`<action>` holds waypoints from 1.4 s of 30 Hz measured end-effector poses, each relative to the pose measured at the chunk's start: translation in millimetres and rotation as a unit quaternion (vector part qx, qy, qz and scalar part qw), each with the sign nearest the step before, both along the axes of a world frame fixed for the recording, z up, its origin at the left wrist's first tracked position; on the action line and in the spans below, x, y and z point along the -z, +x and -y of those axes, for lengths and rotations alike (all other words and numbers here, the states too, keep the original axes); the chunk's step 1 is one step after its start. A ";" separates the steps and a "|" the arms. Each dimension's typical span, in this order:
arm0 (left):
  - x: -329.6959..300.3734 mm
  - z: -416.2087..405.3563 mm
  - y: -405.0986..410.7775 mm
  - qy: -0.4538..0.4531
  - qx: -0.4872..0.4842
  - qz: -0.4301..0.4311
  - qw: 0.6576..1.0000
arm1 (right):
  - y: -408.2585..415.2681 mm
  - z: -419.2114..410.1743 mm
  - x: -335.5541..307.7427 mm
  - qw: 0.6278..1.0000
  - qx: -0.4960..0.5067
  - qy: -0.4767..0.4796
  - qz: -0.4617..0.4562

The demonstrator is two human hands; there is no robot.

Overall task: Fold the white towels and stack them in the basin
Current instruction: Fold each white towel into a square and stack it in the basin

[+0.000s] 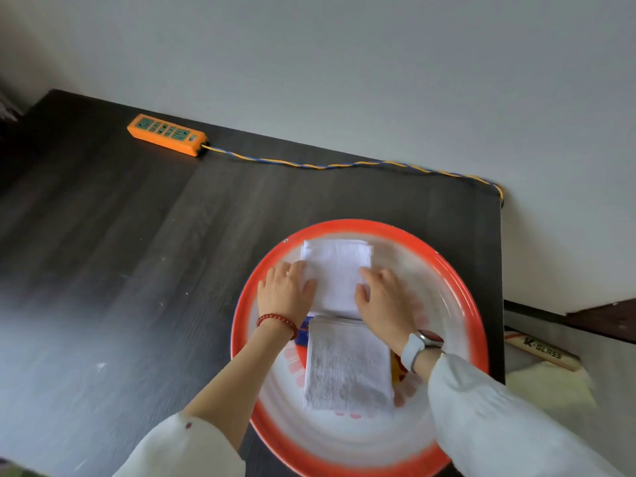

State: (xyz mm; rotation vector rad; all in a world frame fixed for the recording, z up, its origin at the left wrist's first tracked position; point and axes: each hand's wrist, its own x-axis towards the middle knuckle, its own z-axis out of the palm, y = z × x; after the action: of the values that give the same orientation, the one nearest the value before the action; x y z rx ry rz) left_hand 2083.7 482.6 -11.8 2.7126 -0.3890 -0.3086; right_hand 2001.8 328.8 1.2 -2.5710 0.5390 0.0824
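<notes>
two towels (339, 277) in basin (457, 280), on table (137, 253)

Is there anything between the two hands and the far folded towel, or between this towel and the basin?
Nothing visible. The left hand and right hand rest on the far folded towel, which lies inside the basin, beyond a nearer folded towel.
</notes>
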 end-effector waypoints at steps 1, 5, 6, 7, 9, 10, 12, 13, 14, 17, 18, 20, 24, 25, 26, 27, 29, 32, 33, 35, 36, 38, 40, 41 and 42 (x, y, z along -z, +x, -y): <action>-1.8 1.7 1.2 0.016 0.008 -0.004 1.000 | -2.9 -1.7 -0.8 1.000 -0.009 -0.005 -0.011; -20.5 -1.8 -5.1 0.005 -0.019 -0.010 1.000 | -17.9 -3.0 -14.2 1.000 -0.009 0.005 0.004; -27.0 -6.9 -9.8 -0.005 -0.018 -0.003 1.000 | -24.4 -3.5 -21.2 1.000 -0.004 0.016 0.021; -33.8 -12.1 -16.1 -0.009 -0.010 0.003 1.000 | -32.6 -3.4 -28.9 0.999 0.006 0.029 0.039; -48.8 -19.9 -34.3 -0.005 0.019 0.011 1.000 | -54.7 -2.2 -46.1 0.997 0.025 0.045 0.062; -57.1 -20.7 -46.4 0.001 0.043 0.018 0.999 | -69.1 -1.5 -56.1 0.997 0.032 0.041 0.065; -74.1 -15.1 -76.2 0.008 0.106 0.047 0.993 | -104.2 0.7 -74.8 0.996 0.039 0.012 0.076; -82.5 -8.6 -93.8 0.005 0.141 0.063 0.988 | -125.4 1.1 -83.3 0.995 0.048 -0.007 0.087; -90.7 0.3 -114.1 -0.002 0.174 0.077 0.982 | -150.4 1.3 -91.1 0.993 0.064 -0.020 0.094; -112.1 34.3 -181.2 -0.034 0.265 0.094 0.959 | -230.6 6.2 -107.8 0.985 0.136 -0.033 0.098; -117.8 45.8 -205.7 -0.037 0.289 0.089 0.953 | -258.6 9.3 -112.5 0.983 0.155 -0.036 0.094; -128.3 70.4 -255.3 -0.044 0.341 0.082 0.935 | -318.5 18.7 -123.4 0.974 0.203 -0.042 0.093; -150.1 130.4 -362.9 -0.065 0.449 0.096 0.886 | -450.2 44.7 -146.4 0.940 0.321 -0.060 0.100; -157.0 146.3 -396.2 -0.073 0.474 0.099 0.872 | -487.8 50.8 -151.6 0.929 0.351 -0.067 0.098; -163.5 162.3 -432.2 -0.081 0.500 0.101 0.856 | -527.5 55.9 -156.7 0.916 0.383 -0.072 0.097; -168.9 177.7 -469.5 -0.090 0.527 0.105 0.838 | -567.5 60.0 -161.2 0.902 0.412 -0.077 0.098; -177.2 209.1 -555.7 -0.110 0.588 0.114 0.793 | -657.1 63.7 -169.1 0.871 0.473 -0.087 0.105; -186.8 251.9 -703.6 -0.143 0.669 0.114 0.720 | -800.6 64.0 -173.7 0.817 0.555 -0.099 0.120; -189.0 262.1 -755.6 -0.152 0.692 0.106 0.698 | -849.6 61.6 -173.8 0.800 0.580 -0.102 0.117; -193.5 278.1 -864.2 -0.167 0.736 0.079 0.652 | -950.5 54.2 -175.7 0.753 0.639 -0.115 0.108; -196.1 283.6 -915.9 -0.170 0.758 0.068 0.626 | -997.3 48.5 -177.1 0.724 0.671 -0.120 0.105; -201.4 287.4 -1015.3 -0.178 0.799 0.047 0.572 | -1085.5 34.2 -180.6 0.676 0.722 -0.118 0.093; -206.8 287.4 -1097.2 -0.188 0.830 0.029 0.525 | -1157.5 23.9 -183.3 0.636 0.759 -0.110 0.085; -208.2 288.9 -1133.7 -0.191 0.842 0.020 0.503 | -1189.9 21.3 -183.4 0.617 0.775 -0.109 0.085; -208.5 292.2 -1164.8 -0.191 0.853 0.013 0.485 | -1217.1 20.7 -183.2 0.602 0.786 -0.109 0.086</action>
State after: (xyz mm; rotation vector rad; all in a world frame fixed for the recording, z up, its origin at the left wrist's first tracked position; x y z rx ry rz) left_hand 918.9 190.3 196.7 0.8909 -2.5821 -0.4990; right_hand 784.7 308.1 184.4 -1.3207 2.5109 -0.8453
